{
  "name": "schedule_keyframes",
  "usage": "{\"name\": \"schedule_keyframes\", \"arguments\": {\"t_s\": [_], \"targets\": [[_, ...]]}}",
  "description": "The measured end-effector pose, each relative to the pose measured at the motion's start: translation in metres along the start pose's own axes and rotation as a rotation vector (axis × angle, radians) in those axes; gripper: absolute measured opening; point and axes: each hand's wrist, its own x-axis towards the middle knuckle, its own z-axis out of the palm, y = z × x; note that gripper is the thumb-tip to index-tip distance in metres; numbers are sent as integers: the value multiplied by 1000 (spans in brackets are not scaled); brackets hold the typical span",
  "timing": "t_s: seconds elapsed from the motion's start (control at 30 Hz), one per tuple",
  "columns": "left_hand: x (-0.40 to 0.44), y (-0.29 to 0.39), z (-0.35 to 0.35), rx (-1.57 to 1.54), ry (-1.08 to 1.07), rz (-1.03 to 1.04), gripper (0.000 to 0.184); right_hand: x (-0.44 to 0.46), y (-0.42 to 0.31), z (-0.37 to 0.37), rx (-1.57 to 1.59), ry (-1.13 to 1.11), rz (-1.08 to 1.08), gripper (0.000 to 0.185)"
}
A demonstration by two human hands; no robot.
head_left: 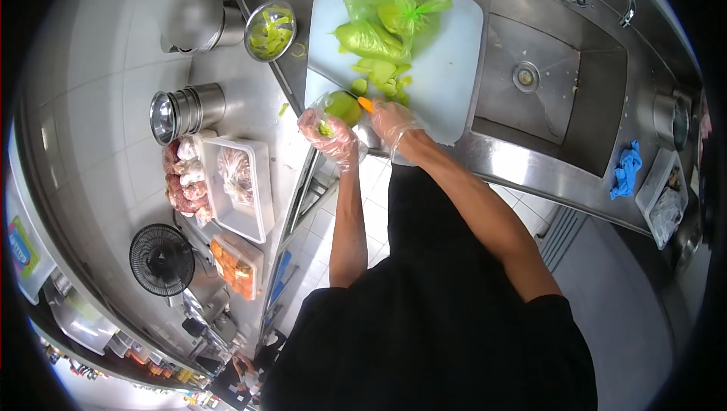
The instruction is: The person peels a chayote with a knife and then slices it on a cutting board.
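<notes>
My left hand point(333, 137), in a clear plastic glove, is closed around a pale green fruit or vegetable point(344, 108) whose exact kind I cannot make out. My right hand point(394, 121), also gloved, grips a knife by its orange handle point(366, 104). The thin blade points left, close against the green piece. Both hands are at the near edge of a white cutting board point(454, 55). Cut green slices point(382, 70) lie loose there, below a tied green plastic bag point(376, 38) with more green produce inside. A shiny metal surface shows partly between my hands.
A steel bowl of green peels point(270, 32) stands left of the board. Further left are stacked steel containers point(189, 112) and a plastic bin with bagged meat point(241, 176). Right of the board is a sink point(522, 108), with a blue cloth point(626, 171) near its corner.
</notes>
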Motion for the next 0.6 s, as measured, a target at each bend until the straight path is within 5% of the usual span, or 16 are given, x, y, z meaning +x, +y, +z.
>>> {"name": "schedule_keyframes", "arguments": {"t_s": [0.13, 0.33, 0.6], "targets": [[-1, 2, -5, 39, 27, -20, 38, -25, 15, -9, 109, 30, -45, 33], [1, 18, 0, 87, 45, -53, 32, -134, -20, -86, 19, -104, 165, 37], [5, 31, 14, 128, 72, -40, 24, -153, -18, -76, -37, -144, 145, 37]]}}
